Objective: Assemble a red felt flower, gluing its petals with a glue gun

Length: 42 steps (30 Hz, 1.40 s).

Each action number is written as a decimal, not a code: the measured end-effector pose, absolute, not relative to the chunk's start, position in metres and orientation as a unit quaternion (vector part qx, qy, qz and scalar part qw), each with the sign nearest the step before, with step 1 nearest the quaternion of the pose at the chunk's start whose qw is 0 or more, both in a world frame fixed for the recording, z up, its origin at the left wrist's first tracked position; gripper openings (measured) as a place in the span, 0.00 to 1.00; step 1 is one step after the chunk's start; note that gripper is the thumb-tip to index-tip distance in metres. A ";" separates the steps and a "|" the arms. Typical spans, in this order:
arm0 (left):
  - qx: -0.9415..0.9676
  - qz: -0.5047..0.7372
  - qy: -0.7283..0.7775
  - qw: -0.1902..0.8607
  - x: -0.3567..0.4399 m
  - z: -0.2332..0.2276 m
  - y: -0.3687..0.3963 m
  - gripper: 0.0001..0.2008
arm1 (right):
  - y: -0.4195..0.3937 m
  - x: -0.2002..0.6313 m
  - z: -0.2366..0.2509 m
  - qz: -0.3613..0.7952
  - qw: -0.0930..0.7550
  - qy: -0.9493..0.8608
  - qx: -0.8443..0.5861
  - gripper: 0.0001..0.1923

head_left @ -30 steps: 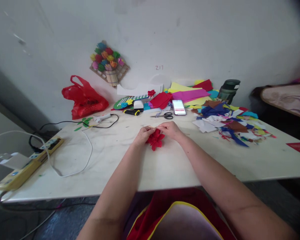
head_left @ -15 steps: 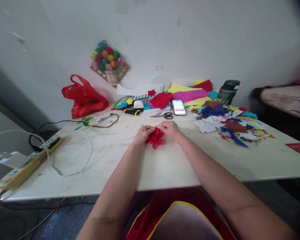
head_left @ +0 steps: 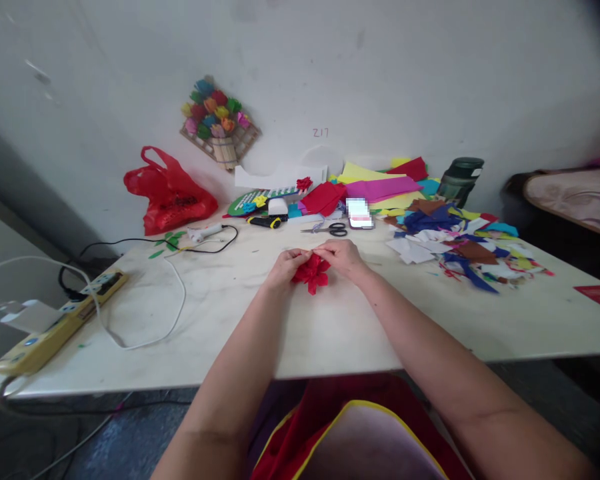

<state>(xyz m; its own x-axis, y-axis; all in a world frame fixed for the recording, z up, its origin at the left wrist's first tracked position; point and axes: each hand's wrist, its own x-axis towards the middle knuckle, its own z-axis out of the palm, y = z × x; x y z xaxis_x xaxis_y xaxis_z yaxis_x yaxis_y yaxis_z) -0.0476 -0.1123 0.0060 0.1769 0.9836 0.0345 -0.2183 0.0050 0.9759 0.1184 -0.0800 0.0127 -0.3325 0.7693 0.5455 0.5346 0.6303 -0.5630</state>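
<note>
My left hand [head_left: 286,268] and right hand [head_left: 344,257] meet above the middle of the table [head_left: 330,333], well in from its near edge; the fingers of both are pinched together on the red paper flower [head_left: 312,272], which is held between them just over the tabletop; black-handled scissors [head_left: 330,230] lie beyond toward the far edge; a heap of coloured paper scraps [head_left: 455,243] covers the far right part; a yellow power strip [head_left: 55,320] sits at the left edge.
</note>
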 end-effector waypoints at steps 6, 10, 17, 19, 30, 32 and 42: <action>0.450 0.532 0.386 0.605 -0.046 0.005 -0.111 0.17 | -0.081 0.118 0.014 0.140 0.415 -0.804 -0.403 0.09; 0.427 0.547 0.377 0.613 -0.045 0.005 -0.111 0.16 | -0.081 0.117 0.014 0.137 0.413 -0.802 -0.409 0.08; 0.422 0.547 0.389 0.609 -0.044 0.004 -0.112 0.14 | -0.079 0.115 0.013 0.146 0.415 -0.800 -0.408 0.07; 0.424 0.546 0.390 0.608 -0.044 0.002 -0.111 0.14 | -0.079 0.115 0.013 0.150 0.413 -0.797 -0.414 0.07; 0.431 0.551 0.430 0.570 -0.039 0.005 -0.113 0.22 | -0.074 0.112 0.006 0.184 0.417 -0.783 -0.423 0.04; 0.455 0.541 0.444 0.550 -0.040 0.003 -0.111 0.21 | -0.072 0.113 0.004 0.190 0.418 -0.782 -0.421 0.04; 0.493 0.525 0.470 0.511 -0.043 -0.001 -0.106 0.20 | -0.072 0.116 0.001 0.309 0.406 -0.755 -0.411 0.03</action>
<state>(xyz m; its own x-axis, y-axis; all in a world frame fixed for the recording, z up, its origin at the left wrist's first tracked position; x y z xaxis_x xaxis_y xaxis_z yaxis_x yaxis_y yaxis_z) -0.0433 -0.1059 -0.0010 0.0073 0.9993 0.0371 -0.0721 -0.0365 0.9967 0.1163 -0.0718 0.0015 -0.3318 0.8722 0.3594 0.3695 0.4707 -0.8012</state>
